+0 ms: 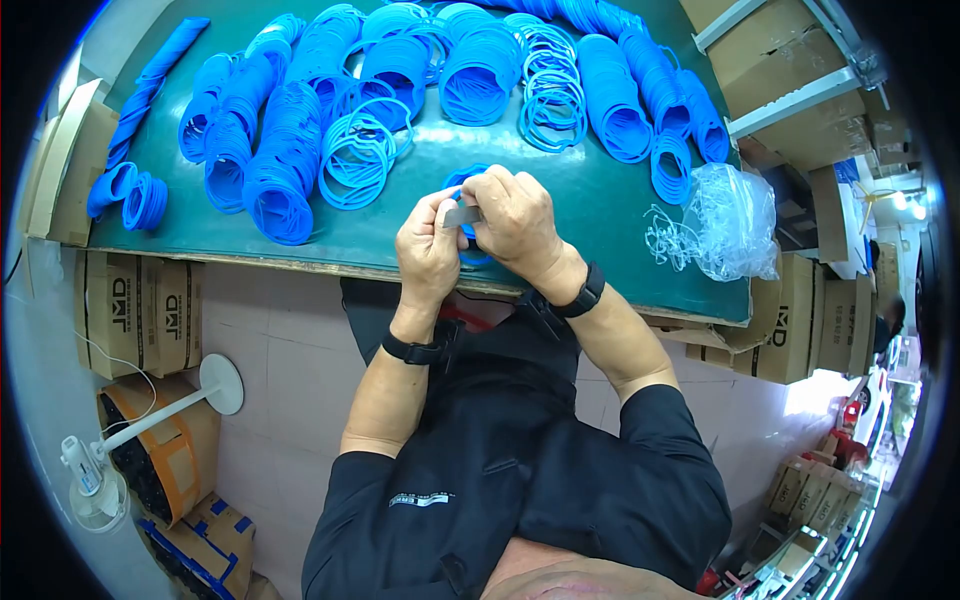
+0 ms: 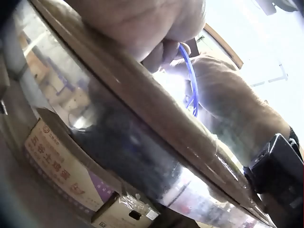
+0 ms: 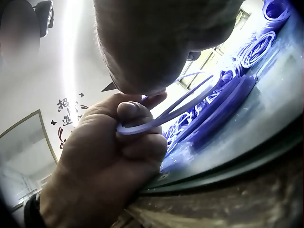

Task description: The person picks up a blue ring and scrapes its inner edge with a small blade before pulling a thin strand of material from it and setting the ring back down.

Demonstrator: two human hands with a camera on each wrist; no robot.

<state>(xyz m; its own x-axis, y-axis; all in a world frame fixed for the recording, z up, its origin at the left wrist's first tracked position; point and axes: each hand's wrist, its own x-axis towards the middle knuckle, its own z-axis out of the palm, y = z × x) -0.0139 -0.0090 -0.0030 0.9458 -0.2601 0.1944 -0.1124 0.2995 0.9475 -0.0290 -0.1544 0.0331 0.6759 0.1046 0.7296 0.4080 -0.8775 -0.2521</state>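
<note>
My left hand (image 1: 428,252) is over the table's near edge, its curled fingers gripping a thin blue ring (image 3: 142,127), as the right wrist view shows. Close against it, my right hand (image 1: 517,222) pinches a flat grey metal blade (image 1: 462,216) that spans the gap between the hands. A dark pointed tip (image 3: 109,87) juts out beside the right hand in the right wrist view. Part of the ring (image 2: 194,78) curves between both hands in the left wrist view. Fingers hide where blade and ring meet.
Stacked coils of blue rings (image 1: 285,190) line the back of the green table (image 1: 450,150). A loose ring bundle (image 1: 357,160) lies nearer. To the right sits a clear plastic bag (image 1: 735,222). Cardboard boxes (image 1: 120,315) stand below the left side, near a white fan (image 1: 100,490).
</note>
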